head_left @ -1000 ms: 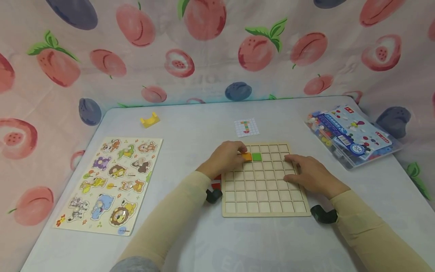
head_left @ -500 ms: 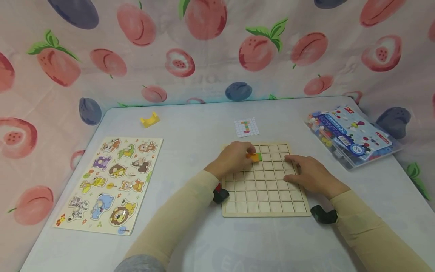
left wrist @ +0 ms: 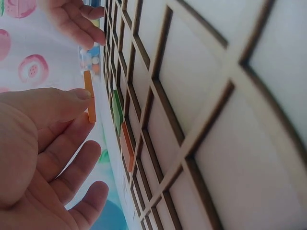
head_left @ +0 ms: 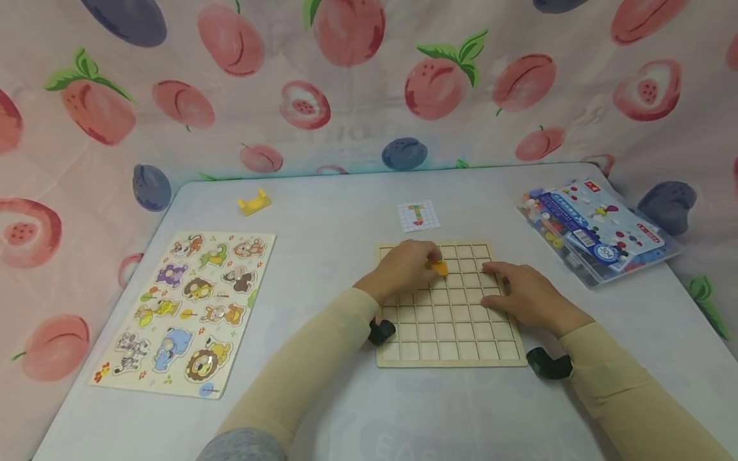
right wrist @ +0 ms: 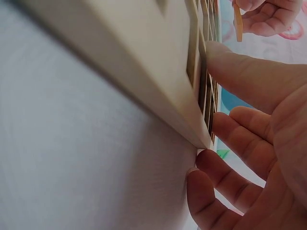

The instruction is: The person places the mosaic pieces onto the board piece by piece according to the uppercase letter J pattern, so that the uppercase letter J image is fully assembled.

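Observation:
My left hand [head_left: 406,269] pinches a small orange tile [left wrist: 89,97] between thumb and index finger, over the wooden grid board [head_left: 450,351]. The tile stands on edge in the left wrist view, apart from the board, and the other fingers are loosely bent. In the board's cells lie a green tile [left wrist: 117,109] and an orange-red tile [left wrist: 127,146]; in the head view the left hand mostly covers them. My right hand [head_left: 527,298] rests at the board's right edge, thumb [right wrist: 249,72] on the grid and fingers [right wrist: 230,179] spread along the side.
Behind the board lies a gridded pattern card [head_left: 418,216]. An animal puzzle board [head_left: 230,342] is on the left, with a yellow curved piece [head_left: 254,203] beyond it. A clear box of colourful pieces [head_left: 599,230] stands at the back right.
My left hand has moved right across the board with the orange tile, which now overlaps the green tile's place. The right hand has stayed at the board's edge.

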The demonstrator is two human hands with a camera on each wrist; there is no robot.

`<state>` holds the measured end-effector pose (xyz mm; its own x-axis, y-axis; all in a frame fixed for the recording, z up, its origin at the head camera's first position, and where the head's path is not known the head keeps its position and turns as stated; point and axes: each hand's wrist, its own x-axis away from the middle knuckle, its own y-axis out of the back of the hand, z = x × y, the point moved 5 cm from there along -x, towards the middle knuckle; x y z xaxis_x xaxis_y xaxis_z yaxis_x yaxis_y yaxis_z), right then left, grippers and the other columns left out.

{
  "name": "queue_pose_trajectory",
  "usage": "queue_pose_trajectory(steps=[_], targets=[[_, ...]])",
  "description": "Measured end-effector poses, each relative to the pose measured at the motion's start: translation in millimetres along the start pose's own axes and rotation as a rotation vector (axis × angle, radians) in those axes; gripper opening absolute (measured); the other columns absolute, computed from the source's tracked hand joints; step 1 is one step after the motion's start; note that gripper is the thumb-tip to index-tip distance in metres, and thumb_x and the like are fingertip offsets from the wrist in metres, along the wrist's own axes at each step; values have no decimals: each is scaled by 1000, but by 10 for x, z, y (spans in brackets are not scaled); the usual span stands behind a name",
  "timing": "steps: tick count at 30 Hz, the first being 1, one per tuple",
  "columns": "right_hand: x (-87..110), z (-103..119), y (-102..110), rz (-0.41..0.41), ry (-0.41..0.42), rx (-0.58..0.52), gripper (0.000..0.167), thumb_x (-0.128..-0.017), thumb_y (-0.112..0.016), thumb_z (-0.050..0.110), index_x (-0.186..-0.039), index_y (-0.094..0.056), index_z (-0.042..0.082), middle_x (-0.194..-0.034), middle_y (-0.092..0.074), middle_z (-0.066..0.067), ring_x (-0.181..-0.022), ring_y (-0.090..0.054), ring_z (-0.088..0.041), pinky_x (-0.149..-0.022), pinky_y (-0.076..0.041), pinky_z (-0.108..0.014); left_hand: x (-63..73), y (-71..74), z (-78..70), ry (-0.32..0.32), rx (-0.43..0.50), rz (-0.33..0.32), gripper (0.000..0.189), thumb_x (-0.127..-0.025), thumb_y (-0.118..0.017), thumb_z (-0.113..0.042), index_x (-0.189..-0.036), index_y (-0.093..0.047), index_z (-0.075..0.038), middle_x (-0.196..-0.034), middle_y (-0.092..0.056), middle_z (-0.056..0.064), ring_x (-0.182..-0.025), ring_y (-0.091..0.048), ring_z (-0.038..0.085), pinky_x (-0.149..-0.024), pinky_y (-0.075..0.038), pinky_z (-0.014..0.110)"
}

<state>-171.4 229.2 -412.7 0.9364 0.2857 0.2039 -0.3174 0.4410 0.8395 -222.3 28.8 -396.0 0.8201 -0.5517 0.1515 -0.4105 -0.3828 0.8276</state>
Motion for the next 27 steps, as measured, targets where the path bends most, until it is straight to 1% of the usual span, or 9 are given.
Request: queue_pose_trajectory(steps=[7, 11, 18, 22, 27], targets=[[0, 0, 5, 4, -8, -10, 70, -90, -75, 33, -143, -48, -3, -130, -56, -28, -117, -50, -44, -98, -38, -62, -17, -3, -36, 26, -24, 16, 30, -93, -72, -20, -122, -68, -14, -119, -67, -2, -103, -57, 13, -91, -46, 26], [5, 2, 10, 4, -1, -8, 71, -89, -76, 35, -143, -48, -3, -132, -55, -29, -118, -50, -46, -98, -38, -63, -38, -26, -26, 18, -19, 17, 31, -94, -72, -22, -124, -67, -13, -119, -67, -2, -102, -56, 12, -89, -46, 25], [3, 1, 6, 5, -16, -15, 72, -89, -76, 34, -144, -48, -3, -133, -55, -29, -119, -49, -46, -99, -38, -63, -77, -50, -8, 14, -39, 8, 28, -96, -69, -18, -123, -68, -13, -118, -67, -2, -108, -57, 15, -91, -46, 26], [4, 11, 4, 3, -21, -18, 70, -90, -75, 32, -144, -48, -2, -133, -55, -28, -120, -49, -45, -100, -37, -62, -86, -59, -4, 19, -39, 3, 27, -96, -69, -19, -123, -67, -13, -117, -66, -2, -105, -56, 14, -92, -46, 27], [8, 9, 5, -1, -5, -18, 70, -89, -75, 32, -143, -48, -3, -133, -55, -29, -121, -48, -47, -100, -37, -63, -120, -76, 10, 28, -32, 0, 26, -96, -69, -19, -121, -68, -13, -115, -66, -2, -99, -56, 13, -90, -47, 26]])
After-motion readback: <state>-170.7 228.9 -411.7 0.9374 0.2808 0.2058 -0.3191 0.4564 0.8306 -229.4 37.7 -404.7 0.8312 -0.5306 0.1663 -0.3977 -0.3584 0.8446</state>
